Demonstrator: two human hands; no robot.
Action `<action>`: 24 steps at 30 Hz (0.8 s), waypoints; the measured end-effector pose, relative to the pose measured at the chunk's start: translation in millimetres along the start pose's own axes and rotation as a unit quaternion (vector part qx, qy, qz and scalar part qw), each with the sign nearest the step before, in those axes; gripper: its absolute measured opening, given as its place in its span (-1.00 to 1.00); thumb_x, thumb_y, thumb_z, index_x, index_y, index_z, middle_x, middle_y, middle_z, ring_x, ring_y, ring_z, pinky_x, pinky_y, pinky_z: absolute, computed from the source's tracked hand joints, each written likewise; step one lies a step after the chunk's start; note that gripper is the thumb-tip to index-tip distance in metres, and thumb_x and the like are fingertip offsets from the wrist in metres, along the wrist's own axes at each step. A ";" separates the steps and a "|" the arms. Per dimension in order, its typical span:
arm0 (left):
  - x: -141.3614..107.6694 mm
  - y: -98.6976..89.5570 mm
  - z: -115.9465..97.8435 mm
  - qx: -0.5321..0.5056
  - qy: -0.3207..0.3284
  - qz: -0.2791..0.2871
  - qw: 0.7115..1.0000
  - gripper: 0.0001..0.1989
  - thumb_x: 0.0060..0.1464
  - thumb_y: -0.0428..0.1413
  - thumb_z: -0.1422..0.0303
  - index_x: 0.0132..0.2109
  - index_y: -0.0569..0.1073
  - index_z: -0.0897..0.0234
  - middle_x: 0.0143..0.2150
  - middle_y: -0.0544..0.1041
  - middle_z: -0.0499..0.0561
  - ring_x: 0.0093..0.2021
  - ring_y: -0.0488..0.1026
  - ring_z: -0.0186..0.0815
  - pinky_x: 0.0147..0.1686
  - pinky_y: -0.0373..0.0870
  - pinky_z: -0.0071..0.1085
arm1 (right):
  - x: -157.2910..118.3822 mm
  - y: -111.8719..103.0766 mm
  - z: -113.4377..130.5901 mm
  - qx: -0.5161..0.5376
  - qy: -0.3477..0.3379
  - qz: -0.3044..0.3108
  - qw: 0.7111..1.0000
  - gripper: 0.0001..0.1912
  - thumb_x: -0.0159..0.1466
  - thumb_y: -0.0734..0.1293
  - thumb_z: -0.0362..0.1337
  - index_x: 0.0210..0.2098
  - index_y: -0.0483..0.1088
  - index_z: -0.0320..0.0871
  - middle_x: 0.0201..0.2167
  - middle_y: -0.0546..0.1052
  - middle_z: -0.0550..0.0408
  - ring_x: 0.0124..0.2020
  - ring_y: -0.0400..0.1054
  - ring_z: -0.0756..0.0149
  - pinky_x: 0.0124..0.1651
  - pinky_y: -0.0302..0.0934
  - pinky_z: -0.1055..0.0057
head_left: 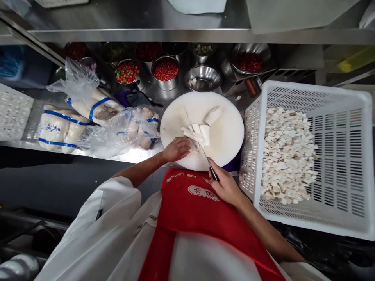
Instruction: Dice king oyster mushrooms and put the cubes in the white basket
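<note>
A: How are your two hands set?

B: My right hand (225,185) is closed around the dark handle of a knife (214,174), whose narrow blade points away from me across the board (227,144). My left hand (177,149) lies to the left of the blade, fingers bent and close together, tips at the near end of the mushroom slices (199,134). Whether those fingers pinch or merely press, I cannot tell; the hand itself hides the contact.

A: Where do the edges run, and what room is there?

B: The board is round and white, with bare surface to the right of the slices and along its far left rim. On the right, a slatted white basket (340,156) stands just beside it. On the left, bagged mushrooms (63,130) with blue bands lie on the steel counter (134,155), the nearest bag close to the rim. A shallow steel bowl (206,81) sits just beyond the far edge. My red apron (187,210) borders the near side.

A: And the food itself?

B: The slices lie near the middle of the board: white, flat, partly overlapping, slightly fanned. A larger rounded piece (213,115) rests beyond them, slanting to the right. Small cream-coloured chunks (288,156), some tan-edged, are heaped in the basket's left part.
</note>
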State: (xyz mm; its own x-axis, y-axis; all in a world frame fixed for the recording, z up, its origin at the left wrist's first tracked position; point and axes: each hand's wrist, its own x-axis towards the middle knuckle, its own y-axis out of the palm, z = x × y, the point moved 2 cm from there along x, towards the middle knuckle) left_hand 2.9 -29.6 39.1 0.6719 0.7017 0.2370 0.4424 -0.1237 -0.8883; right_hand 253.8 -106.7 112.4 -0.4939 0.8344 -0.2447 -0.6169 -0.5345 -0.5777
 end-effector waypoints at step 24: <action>100.9 -32.9 67.9 0.003 -0.291 0.336 0.896 -0.58 -0.07 0.26 0.22 -0.05 0.46 0.26 -0.14 0.55 0.03 -0.22 0.51 -0.24 -0.27 0.40 -0.42 | -86.2 -10.7 -31.1 0.041 -0.009 0.151 0.988 -0.19 0.10 0.22 -0.49 0.34 0.21 0.02 0.19 0.44 0.00 0.13 0.36 0.04 0.16 0.24 0.14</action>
State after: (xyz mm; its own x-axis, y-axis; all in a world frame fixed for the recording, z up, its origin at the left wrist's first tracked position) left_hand 15.8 92.9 65.5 0.3602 0.7173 -0.5964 0.0499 -0.6532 -0.7556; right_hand 322.0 -168.7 115.4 -0.6728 0.6337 -0.3819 -0.4878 -0.7680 -0.4149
